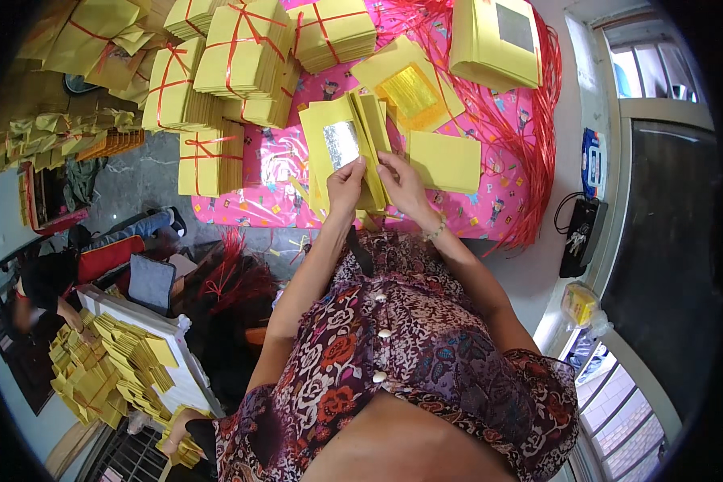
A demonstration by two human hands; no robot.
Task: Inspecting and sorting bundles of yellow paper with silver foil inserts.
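Observation:
A stack of yellow paper sheets, its top sheet bearing a silver foil square, stands tilted and partly fanned before me. My left hand pinches the sheets near the foil's lower edge, thumb and fingers together. On the stack's right side, my right hand has bent fingers against the edges of the sheets; its fingertips are partly hidden. Just right of that hand lies a plain yellow paper pile. Beyond it is a yellow sheet with a gold foil patch.
Bundles tied with red string are heaped at the table's far left. A thick foil-topped stack stands far right, beside loose red strands. A pink patterned cloth covers the table. At left, another person's hand touches yellow papers.

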